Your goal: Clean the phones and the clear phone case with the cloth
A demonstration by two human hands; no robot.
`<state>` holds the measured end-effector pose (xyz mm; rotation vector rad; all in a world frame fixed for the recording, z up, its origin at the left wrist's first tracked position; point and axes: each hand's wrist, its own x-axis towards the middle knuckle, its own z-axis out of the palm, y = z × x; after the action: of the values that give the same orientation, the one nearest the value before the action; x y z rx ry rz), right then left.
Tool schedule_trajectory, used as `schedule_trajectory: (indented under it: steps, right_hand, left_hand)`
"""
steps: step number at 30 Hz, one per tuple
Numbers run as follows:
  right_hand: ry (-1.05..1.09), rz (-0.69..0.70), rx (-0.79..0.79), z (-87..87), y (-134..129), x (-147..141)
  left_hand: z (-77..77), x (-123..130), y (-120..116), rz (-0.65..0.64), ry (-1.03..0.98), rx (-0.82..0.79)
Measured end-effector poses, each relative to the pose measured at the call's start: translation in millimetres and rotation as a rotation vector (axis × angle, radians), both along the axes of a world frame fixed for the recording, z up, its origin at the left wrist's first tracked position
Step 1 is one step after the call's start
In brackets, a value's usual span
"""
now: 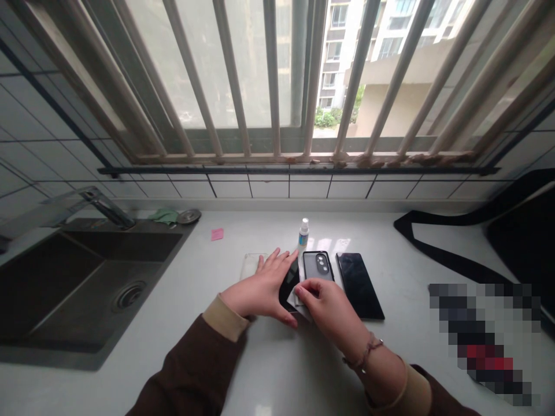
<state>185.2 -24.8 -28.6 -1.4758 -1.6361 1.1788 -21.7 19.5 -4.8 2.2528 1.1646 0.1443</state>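
Note:
A black phone-like slab [289,284] lies on the white counter, partly under my left hand [266,285], whose fingers are spread over its left side. My right hand [323,303] pinches a small whitish cloth or wipe [295,298] against the slab's lower right part. Just behind my right hand lies a dark phone case [313,265] with a camera cutout. To its right is a larger black device [361,286], lying flat. A clear case [250,264] shows partly behind my left hand. The small white-capped bottle [303,233] stands upright behind the slab.
At the left is a dark sink [173,260] with a faucet [108,209]. A green cloth [163,216] and a round metal strainer [189,216] lie behind it. A pink note [217,234] is on the counter. Black straps [442,247] and a bag sit at the right.

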Motion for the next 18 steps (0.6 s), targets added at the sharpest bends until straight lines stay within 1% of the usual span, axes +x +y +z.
schedule_trajectory:
  steps: [3,7,10,13,16,18]
  right_hand:
    - [-0.008,0.006,-0.007,0.3,0,-1]
    - [-0.055,0.012,0.022,3.6,-1,-1]
    - [-0.122,0.005,0.07,7.6,-2,1]
    - [-0.157,-0.033,0.165,11.1,-3,4]
    - [-0.116,-0.089,0.264,12.8,-1,6]
    - [-0.048,-0.114,0.27,13.3,1,6]
  left_hand:
    - [-0.8,0,3,-0.019,-0.003,0.013]
    - [3.0,6,8,-0.041,0.032,0.047]
    - [6.3,11,12,-0.057,0.067,0.073]
    - [6.3,12,16,-0.055,0.084,0.087]
    - [3.1,10,17,-0.045,0.076,0.083]
    - [0.3,9,17,-0.045,0.069,0.082]
